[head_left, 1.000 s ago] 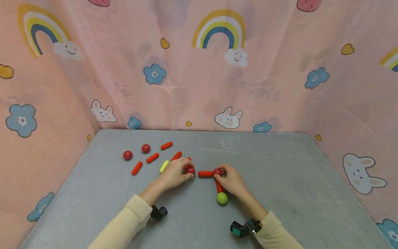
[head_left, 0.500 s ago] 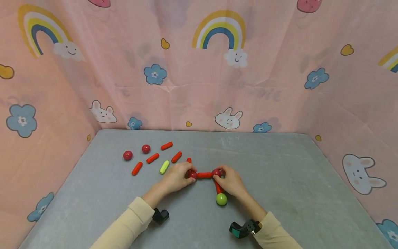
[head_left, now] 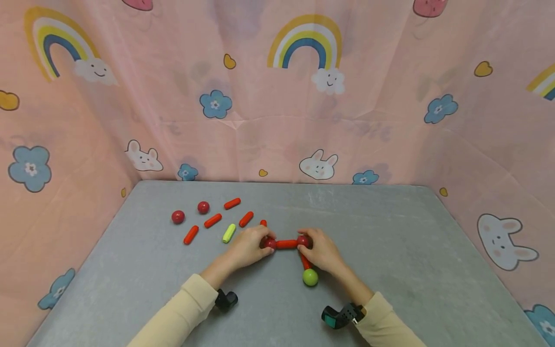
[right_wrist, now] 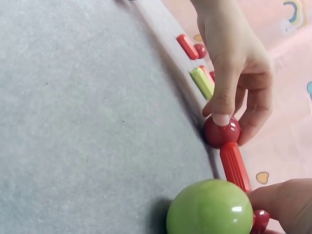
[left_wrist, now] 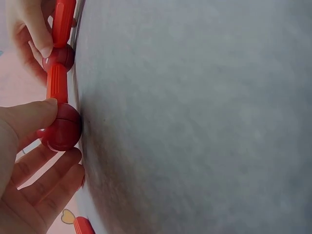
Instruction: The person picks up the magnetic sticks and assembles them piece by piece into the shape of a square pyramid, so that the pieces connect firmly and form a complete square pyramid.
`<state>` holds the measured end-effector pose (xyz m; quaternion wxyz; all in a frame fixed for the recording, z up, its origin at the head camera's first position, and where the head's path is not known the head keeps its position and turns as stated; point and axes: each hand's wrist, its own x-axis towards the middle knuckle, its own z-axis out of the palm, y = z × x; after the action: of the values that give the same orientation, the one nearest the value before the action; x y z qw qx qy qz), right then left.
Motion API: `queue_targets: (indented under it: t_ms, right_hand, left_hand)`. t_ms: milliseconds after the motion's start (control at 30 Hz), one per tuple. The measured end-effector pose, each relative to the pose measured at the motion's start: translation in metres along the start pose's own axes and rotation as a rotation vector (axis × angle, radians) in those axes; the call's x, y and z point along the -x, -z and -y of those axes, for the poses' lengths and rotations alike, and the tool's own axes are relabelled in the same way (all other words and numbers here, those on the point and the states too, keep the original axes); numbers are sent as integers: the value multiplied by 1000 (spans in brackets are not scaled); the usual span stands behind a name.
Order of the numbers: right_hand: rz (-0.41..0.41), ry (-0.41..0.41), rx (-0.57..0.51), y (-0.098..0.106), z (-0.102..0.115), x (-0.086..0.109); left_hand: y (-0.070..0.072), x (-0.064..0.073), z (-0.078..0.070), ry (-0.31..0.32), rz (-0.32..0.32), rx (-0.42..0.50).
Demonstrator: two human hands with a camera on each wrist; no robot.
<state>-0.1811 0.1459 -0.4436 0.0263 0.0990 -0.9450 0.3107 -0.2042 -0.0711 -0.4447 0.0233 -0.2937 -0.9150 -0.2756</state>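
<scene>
In the head view my left hand (head_left: 248, 248) pinches a dark red ball (head_left: 270, 243) between thumb and fingers. My right hand (head_left: 323, 251) grips a second red ball (head_left: 304, 241). A red ribbed rod (head_left: 286, 244) spans the two balls, its left end meeting the ball in my left hand, as the left wrist view also shows with that ball (left_wrist: 64, 129) under the thumb. From the right-hand ball another red rod (head_left: 306, 260) runs toward me and ends in a green ball (head_left: 310, 277), large in the right wrist view (right_wrist: 209, 209). My fingers hide parts of both red balls.
On the grey table (head_left: 390, 241), left of my hands, lie several loose red rods (head_left: 213, 220), a yellow-green rod (head_left: 229, 233) and two red balls (head_left: 178, 217). One red rod (head_left: 263, 223) shows just behind my left hand. A patterned pink cloth (head_left: 260, 135) surrounds the table.
My left hand has moved slightly right and nearer with its red ball, closing the gap to the rod's left end. The right hand has stayed almost in place.
</scene>
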Motion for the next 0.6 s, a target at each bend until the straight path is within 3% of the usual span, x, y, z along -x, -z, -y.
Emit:
queue_targets:
  t_ms: [300, 467, 600]
  right_hand:
    - [22, -9, 4, 6, -3, -2]
    - [10, -58, -3, 10, -10, -2]
    - [-5, -91, 1, 13, -14, -2]
  left_hand:
    - [1, -3, -3, 19, -1, 21]
    - [5, -1, -6, 2, -18, 57]
    - [5, 2, -10, -14, 9, 59]
